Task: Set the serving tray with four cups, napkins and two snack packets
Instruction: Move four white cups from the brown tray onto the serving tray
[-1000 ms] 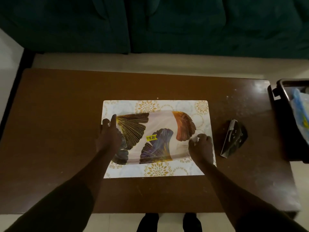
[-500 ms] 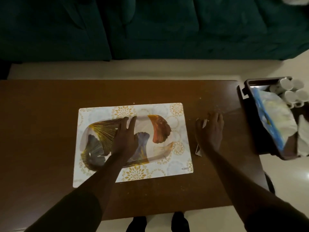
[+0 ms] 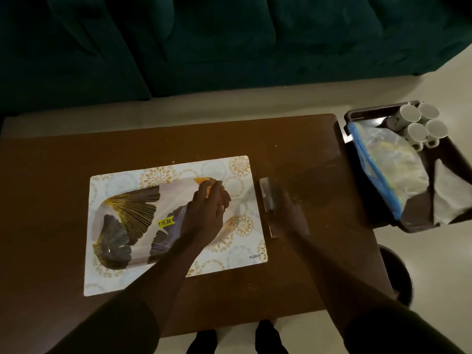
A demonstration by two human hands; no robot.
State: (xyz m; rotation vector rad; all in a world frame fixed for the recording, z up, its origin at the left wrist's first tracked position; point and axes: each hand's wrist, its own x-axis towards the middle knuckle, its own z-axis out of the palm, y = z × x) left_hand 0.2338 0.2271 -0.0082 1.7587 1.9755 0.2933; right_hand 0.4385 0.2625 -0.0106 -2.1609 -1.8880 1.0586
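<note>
Hands on tray; bin holds cups.

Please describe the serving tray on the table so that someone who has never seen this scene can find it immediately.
On the brown wooden table lies a pale placemat with gold flower rings. The serving tray rests on that mat, under the left hand. It is oval, printed with large gold-lined fan leaves, and carries a yellow price sticker, unlike the dark crate of cups at the right.

Dim rm: teal sofa behind brown table, pale floor.
</note>
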